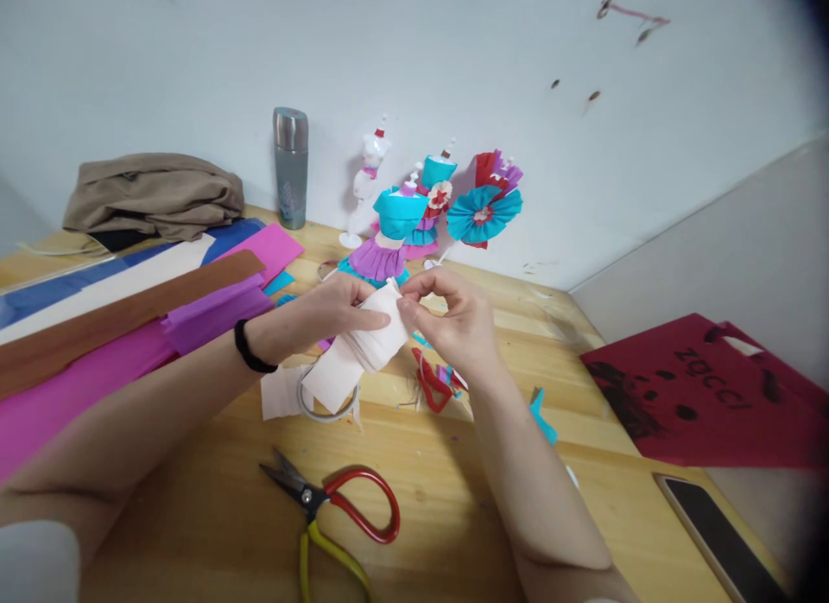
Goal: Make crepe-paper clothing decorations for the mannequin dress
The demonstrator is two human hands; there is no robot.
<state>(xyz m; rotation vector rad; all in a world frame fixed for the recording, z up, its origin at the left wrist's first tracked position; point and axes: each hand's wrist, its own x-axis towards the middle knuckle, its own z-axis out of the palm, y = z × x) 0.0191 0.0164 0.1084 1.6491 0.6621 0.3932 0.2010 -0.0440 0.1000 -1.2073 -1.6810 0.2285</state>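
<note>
A strip of pale pink crepe paper (379,342) is held up over the middle of the table, pleated at its upper part, with a flat tail hanging down to the left. My left hand (330,309) grips it with the thumb across the front. At its upper right edge, my right hand (453,314) pinches the paper between thumb and fingertips. Beneath the strip a roll of tape (329,415) lies on the table beside another pale pink piece (280,394). Open scissors (309,498) with one red and one yellow handle lie nearer to me.
Small mannequins in paper dresses (401,212) stand by the wall, near a grey thermos (291,171). Coloured paper sheets (129,326) and a brown cloth (155,193) cover the left side. A red bag (705,396) and a phone (718,534) are at right. Paper scraps (542,417) lie about.
</note>
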